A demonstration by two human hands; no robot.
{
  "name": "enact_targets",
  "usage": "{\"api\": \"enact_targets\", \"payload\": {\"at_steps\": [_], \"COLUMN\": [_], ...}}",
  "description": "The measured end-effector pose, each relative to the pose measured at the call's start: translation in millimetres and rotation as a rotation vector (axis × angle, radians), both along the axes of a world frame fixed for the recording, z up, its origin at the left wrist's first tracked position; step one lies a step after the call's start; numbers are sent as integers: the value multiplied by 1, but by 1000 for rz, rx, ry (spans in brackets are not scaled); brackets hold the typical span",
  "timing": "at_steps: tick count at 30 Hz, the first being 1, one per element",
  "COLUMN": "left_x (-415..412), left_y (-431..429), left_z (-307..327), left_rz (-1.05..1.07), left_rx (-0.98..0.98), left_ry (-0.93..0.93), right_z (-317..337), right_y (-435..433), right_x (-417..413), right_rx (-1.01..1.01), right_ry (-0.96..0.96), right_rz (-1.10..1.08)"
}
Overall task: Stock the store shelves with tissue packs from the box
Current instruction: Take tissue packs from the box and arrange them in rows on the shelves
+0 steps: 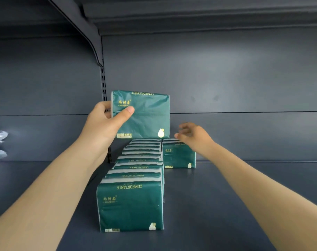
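Green tissue pack (pixel 146 116), long axis sideways, in left hand (pixel 103 125) pinch; right hand (pixel 193 136) slack-fingered.

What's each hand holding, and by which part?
Left hand grips a green tissue pack by its left edge, thumb on the front face, fingers behind. Right hand holds nothing; blurred, it is just above the short right row of packs.

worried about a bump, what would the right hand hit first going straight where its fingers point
Probably the lower right edge of the tissue pack the left hand holds; depth is unclear.
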State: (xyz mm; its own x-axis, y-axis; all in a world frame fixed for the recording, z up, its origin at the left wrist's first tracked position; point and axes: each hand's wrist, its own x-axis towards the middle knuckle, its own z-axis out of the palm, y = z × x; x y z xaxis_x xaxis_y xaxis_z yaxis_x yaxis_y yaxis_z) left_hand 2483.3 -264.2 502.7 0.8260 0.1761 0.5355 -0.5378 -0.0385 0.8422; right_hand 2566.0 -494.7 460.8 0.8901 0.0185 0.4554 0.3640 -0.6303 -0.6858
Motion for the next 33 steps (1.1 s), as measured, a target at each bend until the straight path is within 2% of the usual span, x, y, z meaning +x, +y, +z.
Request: {"api": "enact_targets", "payload": {"at_steps": [5,7,9,14,17,19,24,27,30,33], "left_x": [-26,-36,-45,-66,-72,-74,-75,-71,-57,-45], "left_y": [-8,-14,-21,-42,-41,-34,-14,-6,-1,-1], "left_z": [4,2,-3,-23,-31,-35,-49,-55,-61,-64], "left_rz": [-18,-34,-48,-37,-4,50,241,238,230,195], "left_rx": [6,-1,-1,110,270,495,1325,1587,1687,1696], "left_ry": [29,40,49,31,36,-8,-80,-41,-30,-56], "right_z": [24,27,24,9,4,2,-3,-16,-32,-46], "right_y": [5,10,16,26,21,15,-5,-17,-20,-17], "right_x": [-75,-103,-124,-153,-157,-153,-121,-87,-49,-16], "right_rx": [477,662,759,748,735,744,734,645,493,337], "right_ry": [-85,-65,-26,18,5,10,-18,8,62,105], "right_rz": [136,204,239,279,261,235,53,-97,-187,-245]}}
